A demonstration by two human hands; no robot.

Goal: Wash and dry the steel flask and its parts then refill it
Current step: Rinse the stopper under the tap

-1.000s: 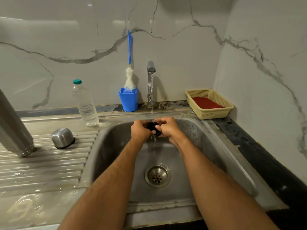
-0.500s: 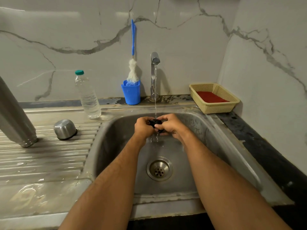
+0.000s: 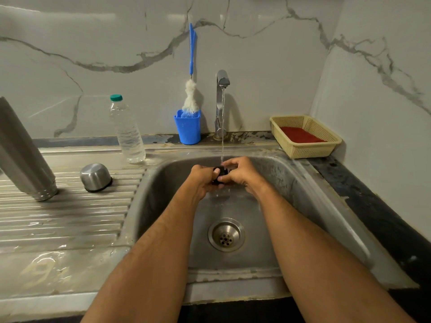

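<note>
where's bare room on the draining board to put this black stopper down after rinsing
Bare ribbed board lies in front of the steel cup and flask, running to the sink edge. The wet flat patch nearer you is bare too. The back ledge is crowded: water bottle, blue brush holder, tap.

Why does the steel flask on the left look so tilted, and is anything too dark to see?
Head view: wide-angle distortion leans the steel flask at the frame edge; the black part gripped by the left hand and right hand is dark and mostly covered; glare streaks the wet drainboard.
</note>
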